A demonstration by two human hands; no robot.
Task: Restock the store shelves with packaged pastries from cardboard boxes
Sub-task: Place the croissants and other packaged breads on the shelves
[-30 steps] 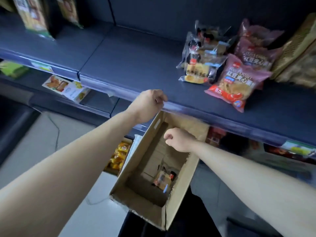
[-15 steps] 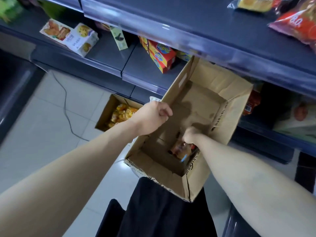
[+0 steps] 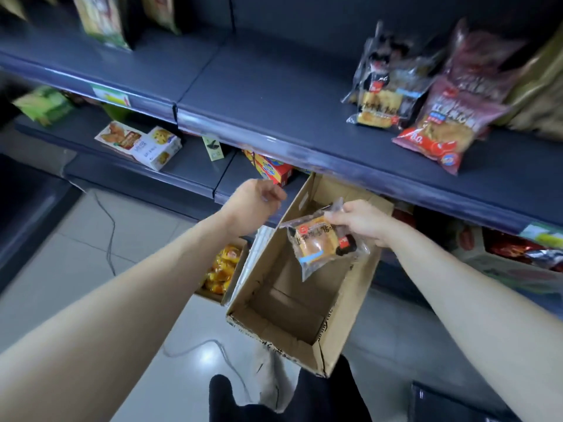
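My R hand (image 3: pixel 362 222) pinches the pastry pkt (image 3: pixel 320 243) by its top seam over the cardboard box (image 3: pixel 341 327), L hand (image 3: pixel 253 205) blurred, grip unclear; I'd lift it past the shelf (image 3: pixel 274 95) front edge w/o snagging, laying it beside the stocked pkts (image 3: pixel 377 105).

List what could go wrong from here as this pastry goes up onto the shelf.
1. The right hand pinches the pastry packet by its wrapper's top edge only; it hangs tilted and could slip.
2. The cardboard box sits tilted under the shelf edge, and the left hand beside its flap does not plainly grip it; it may tip.
3. The red snack bag lies near the shelf's front edge; a nudge while placing could push it off.
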